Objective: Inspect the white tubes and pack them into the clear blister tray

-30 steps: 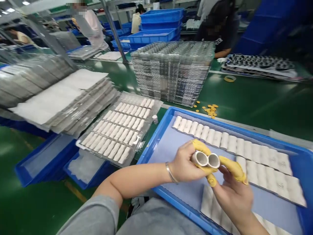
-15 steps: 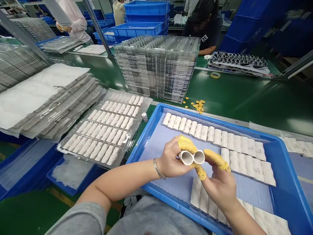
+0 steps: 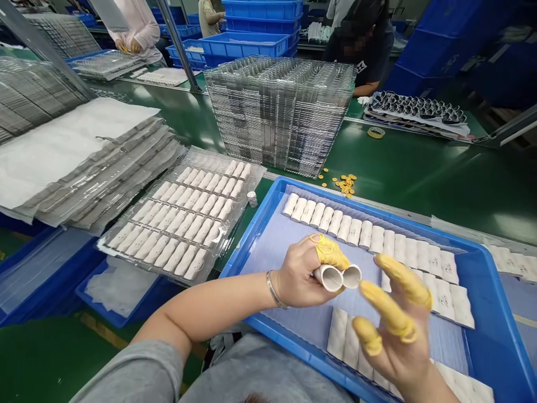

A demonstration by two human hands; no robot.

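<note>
White hollow tubes [image 3: 335, 278], a pair, sit pinched in the left hand [image 3: 300, 274] above a blue plastic tray [image 3: 247, 229].
The left fingers close narrowly around the tubes, while the right hand [image 3: 398, 341], gripping them in the earlier frame, has come away and now spreads its fingers wide, just beside them. Yellow rubber finger cots [image 3: 329, 252] sheathe several fingertips. Inside the tray, a pale blue sheet [image 3: 268, 257] lies under a neat row of white cylinders [image 3: 335, 221], smooth and rounded, with flat white packs nearer the hands. To its left, a clear ribbed plastic blister tray [image 3: 218, 159] holds more white cylinders in tight rows.
</note>
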